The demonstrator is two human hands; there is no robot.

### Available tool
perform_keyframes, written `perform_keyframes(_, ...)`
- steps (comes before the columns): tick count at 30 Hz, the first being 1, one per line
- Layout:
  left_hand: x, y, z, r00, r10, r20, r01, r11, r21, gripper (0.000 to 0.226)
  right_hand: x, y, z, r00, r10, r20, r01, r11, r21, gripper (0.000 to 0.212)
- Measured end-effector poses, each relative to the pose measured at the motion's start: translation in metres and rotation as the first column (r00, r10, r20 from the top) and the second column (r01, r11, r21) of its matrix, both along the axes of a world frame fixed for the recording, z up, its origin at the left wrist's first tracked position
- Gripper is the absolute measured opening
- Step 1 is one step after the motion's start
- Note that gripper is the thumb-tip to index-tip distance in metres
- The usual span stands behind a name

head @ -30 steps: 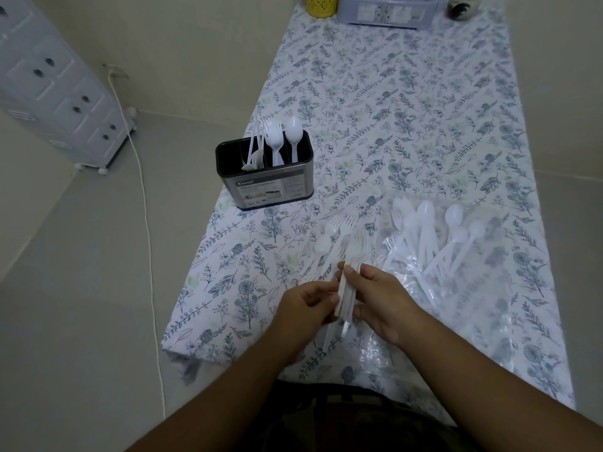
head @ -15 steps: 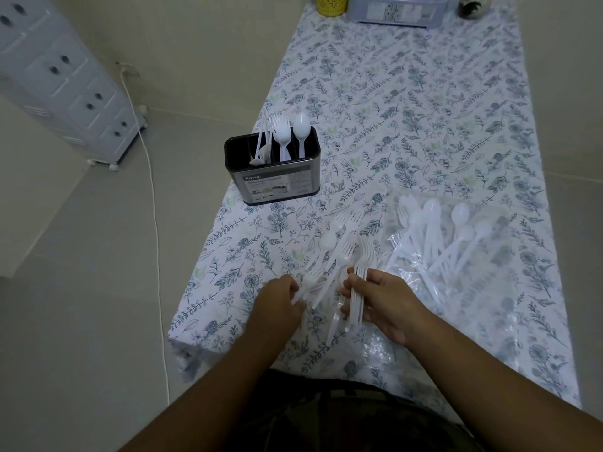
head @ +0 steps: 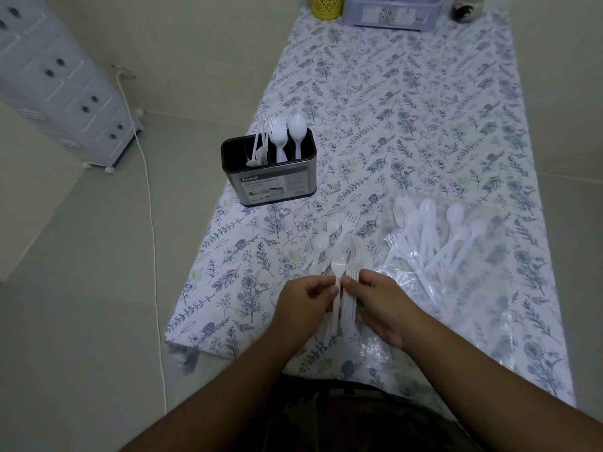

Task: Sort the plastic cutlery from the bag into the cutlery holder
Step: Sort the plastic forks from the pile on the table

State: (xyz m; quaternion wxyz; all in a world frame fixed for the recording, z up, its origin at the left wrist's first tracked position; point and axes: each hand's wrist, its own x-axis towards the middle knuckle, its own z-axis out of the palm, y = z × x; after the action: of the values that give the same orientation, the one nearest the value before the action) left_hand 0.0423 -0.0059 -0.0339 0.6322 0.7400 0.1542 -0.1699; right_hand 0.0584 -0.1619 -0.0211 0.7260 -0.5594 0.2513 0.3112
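Note:
A black and steel cutlery holder (head: 270,187) stands at the table's left edge, with white knives, forks and a spoon upright in its compartments. A clear plastic bag (head: 473,256) with white spoons and forks lies flat at the right. Between them a few loose forks and a spoon (head: 336,230) rest on the cloth. My right hand (head: 381,305) grips a stack of white forks (head: 350,259), tines pointing away. My left hand (head: 306,301) pinches one more white fork against the left side of that stack.
The floral tablecloth (head: 408,109) covers a long narrow table. At its far end stand a yellow cup (head: 326,6), a grey box (head: 391,11) and a dark jar (head: 465,9). A white drawer cabinet (head: 58,93) and a cable (head: 146,190) are on the floor at left.
Half a second ago my left hand reached for loose cutlery on the cloth. It has now come back to the fork stack with a fork in its fingers. The right hand stayed put.

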Motion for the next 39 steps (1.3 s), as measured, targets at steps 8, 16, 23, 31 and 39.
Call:
perform_keyframes(8, 0.008, -0.010, 0.001, 0.990, 0.032, -0.139, -0.055, 0.984, -0.167, 0.018, -0.006, -0.005, 0.004, 0.999, -0.036, -0.012, 0.037, 0.999, 0.012, 0.015)
perform_keyframes(16, 0.011, -0.011, 0.000, 0.966, -0.171, 0.194, 0.100, 0.939, 0.330, 0.019, -0.010, -0.010, 0.007, 0.997, 0.066, 0.030, -0.065, 0.997, -0.040, 0.043)
perform_keyframes(23, 0.017, -0.018, 0.004, 0.956, -0.176, 0.234, 0.077, 0.922, 0.380, 0.017, -0.012, -0.015, -0.002, 1.000, -0.002, -0.021, 0.002, 1.000, 0.023, 0.028)
perform_keyframes(31, 0.013, -0.015, 0.001, 0.962, -0.196, 0.192, 0.144, 0.956, 0.256, 0.024, -0.012, -0.018, -0.006, 1.000, 0.002, 0.019, -0.002, 1.000, -0.024, 0.022)
perform_keyframes(39, 0.022, -0.001, -0.025, 0.892, -0.432, 0.132, 0.241, 0.702, 0.670, 0.013, -0.012, -0.022, -0.014, 0.991, -0.130, -0.008, 0.129, 0.987, -0.091, 0.016)
